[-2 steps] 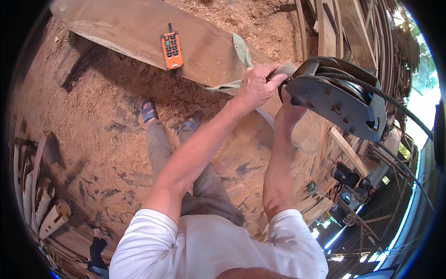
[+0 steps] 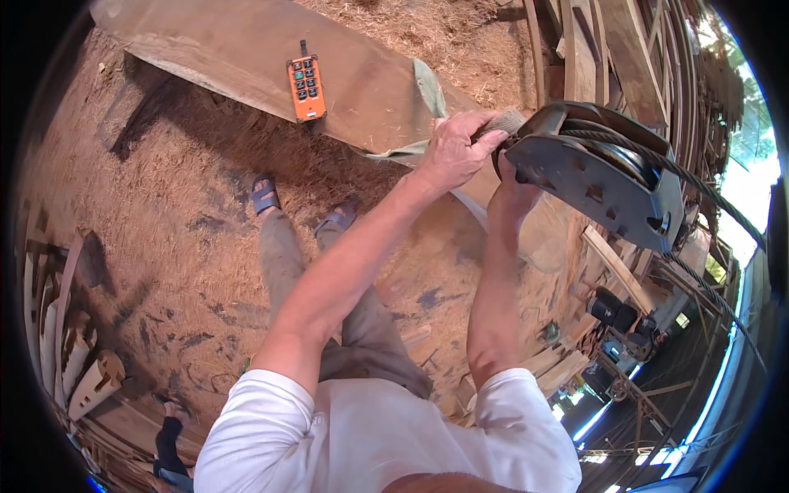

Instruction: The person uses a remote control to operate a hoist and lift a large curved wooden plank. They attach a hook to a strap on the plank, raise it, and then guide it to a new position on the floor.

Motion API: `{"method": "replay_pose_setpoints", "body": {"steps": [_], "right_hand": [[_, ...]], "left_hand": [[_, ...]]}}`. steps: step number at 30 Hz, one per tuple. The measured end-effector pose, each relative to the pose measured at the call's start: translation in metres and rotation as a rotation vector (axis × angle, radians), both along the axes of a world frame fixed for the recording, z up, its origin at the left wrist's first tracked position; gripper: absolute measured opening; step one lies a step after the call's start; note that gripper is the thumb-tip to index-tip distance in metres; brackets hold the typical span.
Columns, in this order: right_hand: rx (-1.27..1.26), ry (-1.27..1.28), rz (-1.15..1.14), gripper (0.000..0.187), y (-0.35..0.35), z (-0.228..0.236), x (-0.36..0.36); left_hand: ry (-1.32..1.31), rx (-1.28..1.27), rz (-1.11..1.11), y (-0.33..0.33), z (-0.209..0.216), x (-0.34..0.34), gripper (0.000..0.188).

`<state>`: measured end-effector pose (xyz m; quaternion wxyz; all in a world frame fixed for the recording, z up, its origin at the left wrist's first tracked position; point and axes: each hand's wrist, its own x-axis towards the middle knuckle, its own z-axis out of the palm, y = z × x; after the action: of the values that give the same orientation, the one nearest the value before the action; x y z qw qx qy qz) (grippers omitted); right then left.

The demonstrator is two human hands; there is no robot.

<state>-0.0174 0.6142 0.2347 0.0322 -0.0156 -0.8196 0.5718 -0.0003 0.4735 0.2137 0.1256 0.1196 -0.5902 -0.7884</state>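
Observation:
A dark metal pulley block (image 2: 592,193) hangs at the upper right with steel wire rope (image 2: 707,185) running over its wheel. At the block's near end, my left hand (image 2: 456,152) is closed on a ribbed beige webbing strap (image 2: 509,123). My right hand (image 2: 515,200) reaches up beneath that same end, thumb against it; its other fingers are mostly hidden. What joins strap and block is covered by the hands. A pale green strap (image 2: 427,86) lies across the large brown timber (image 2: 353,62) beside my left hand. An orange remote control (image 2: 306,89) with dark buttons rests on the timber.
Sawdust covers the ground (image 2: 164,238) around my sandalled feet. Boards (image 2: 604,57) stand at the upper right, and cut wood pieces (image 2: 94,382) lean at the lower left. One person (image 2: 616,312) is at the right, another person's leg (image 2: 170,444) at the lower left.

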Motion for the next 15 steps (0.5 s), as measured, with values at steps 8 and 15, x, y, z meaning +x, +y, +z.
{"method": "replay_pose_setpoints", "body": {"steps": [8,15], "right_hand": [[-0.302,-0.118,-0.058,0.06,-0.014,-0.014,-0.003],[-0.375,-0.131,0.006,0.055,-0.016,-0.002,-0.009]], "left_hand": [[0.002,-0.637,-0.31,-0.053,0.002,-0.006,0.039],[-0.17,-0.674,-0.706,-0.052,0.011,-0.012,0.07]]}}
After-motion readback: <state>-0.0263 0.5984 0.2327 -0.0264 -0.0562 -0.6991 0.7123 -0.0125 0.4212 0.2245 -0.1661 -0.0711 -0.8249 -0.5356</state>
